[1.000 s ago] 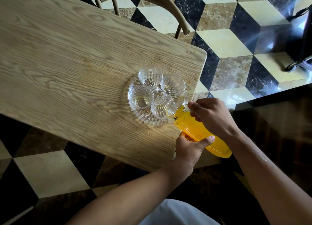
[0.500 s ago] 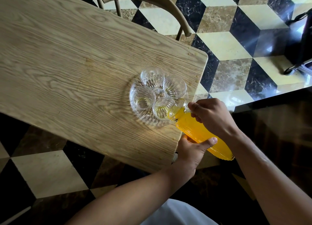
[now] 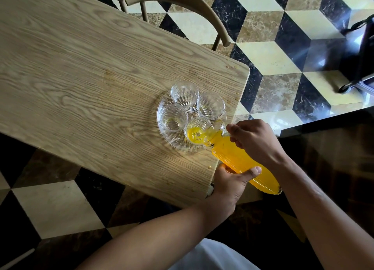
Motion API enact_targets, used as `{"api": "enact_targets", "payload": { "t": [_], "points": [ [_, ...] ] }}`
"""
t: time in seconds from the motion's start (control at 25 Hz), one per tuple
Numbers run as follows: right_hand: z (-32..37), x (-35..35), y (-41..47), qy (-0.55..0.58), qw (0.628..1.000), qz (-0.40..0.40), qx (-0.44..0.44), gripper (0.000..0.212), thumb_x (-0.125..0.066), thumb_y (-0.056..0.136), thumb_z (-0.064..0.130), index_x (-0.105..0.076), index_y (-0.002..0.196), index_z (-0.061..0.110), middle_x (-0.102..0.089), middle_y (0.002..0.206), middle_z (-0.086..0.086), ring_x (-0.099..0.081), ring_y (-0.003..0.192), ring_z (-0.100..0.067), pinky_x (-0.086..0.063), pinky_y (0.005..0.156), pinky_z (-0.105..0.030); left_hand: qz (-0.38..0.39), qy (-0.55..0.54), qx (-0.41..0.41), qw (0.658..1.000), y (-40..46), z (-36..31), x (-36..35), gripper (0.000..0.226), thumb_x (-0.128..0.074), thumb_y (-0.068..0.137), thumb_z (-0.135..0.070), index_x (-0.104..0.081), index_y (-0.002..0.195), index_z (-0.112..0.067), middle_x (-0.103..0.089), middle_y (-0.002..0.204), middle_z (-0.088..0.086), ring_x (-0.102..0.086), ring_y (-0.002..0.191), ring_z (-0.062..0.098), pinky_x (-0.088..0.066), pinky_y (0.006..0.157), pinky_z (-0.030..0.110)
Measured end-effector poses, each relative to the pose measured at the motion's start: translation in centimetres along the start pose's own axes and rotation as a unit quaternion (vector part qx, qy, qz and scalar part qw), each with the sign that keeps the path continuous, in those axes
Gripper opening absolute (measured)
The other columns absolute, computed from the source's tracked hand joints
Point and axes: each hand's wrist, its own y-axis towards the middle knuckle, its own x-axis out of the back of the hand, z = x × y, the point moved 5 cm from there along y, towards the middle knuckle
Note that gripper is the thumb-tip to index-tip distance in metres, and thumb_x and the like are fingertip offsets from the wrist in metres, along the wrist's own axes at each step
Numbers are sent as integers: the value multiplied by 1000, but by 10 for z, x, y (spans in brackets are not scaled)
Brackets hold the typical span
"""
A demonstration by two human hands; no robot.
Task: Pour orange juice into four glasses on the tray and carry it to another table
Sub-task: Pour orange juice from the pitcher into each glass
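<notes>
Right hand gripping the neck and left hand cupping the body of the ribbed clear bottle of orange juice, tilted at lower right over the nearest small clear glass on the round glass tray: first pour, seemingly just begun, next requiring levelling and shifting to another glass.

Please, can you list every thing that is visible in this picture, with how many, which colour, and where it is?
table: one, light wood, left and centre
tray: one, clear glass, near the table's right edge
glasses: four, clear, on the tray; the nearest holds some juice
bottle: one, orange juice inside, tilted over the nearest glass
chair: one, beige, behind the table
floor: cream, black, brown tiles
left hand: under the bottle
right hand: near the bottle's neck
</notes>
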Motion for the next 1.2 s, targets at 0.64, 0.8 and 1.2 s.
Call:
{"api": "enact_targets", "payload": {
  "t": [0.64, 0.8, 1.2],
  "points": [
    [1, 0, -5, -6, 1000, -9, -5, 45, -60, 100, 35, -66, 61, 13, -61, 54, 2, -51, 45, -4, -41, 53, -25, 20, 15, 42, 999, -13, -3, 0, 111, -100, 24, -68, -72, 115, -11, -80, 113, 7, -76, 108, 31, -62, 97, 43],
    [1, 0, -4, -4, 1000, -10, -6, 46, -60, 100, 35, -66, 59, 13, -59, 50, 6, -51, 42, 0, -40, 52, -23, 38, 4, 63, 997, -14, -2, 3, 67, -104, 63, -29, -72, 116, -5, -81, 112, 11, -75, 95, 24, -58, 80, 26],
    [2, 2, -3, -3, 1000, -9, -11, 45, -61, 99, 34, -67, 61, 12, -60, 50, 6, -51, 41, 1, -40, 54, -25, 38, 5, 61, 997, -16, -2, -1, 106, -101, 29, -65, -71, 114, -9, -80, 112, 9, -74, 112, 34, -56, 86, 33]
  ]
}}
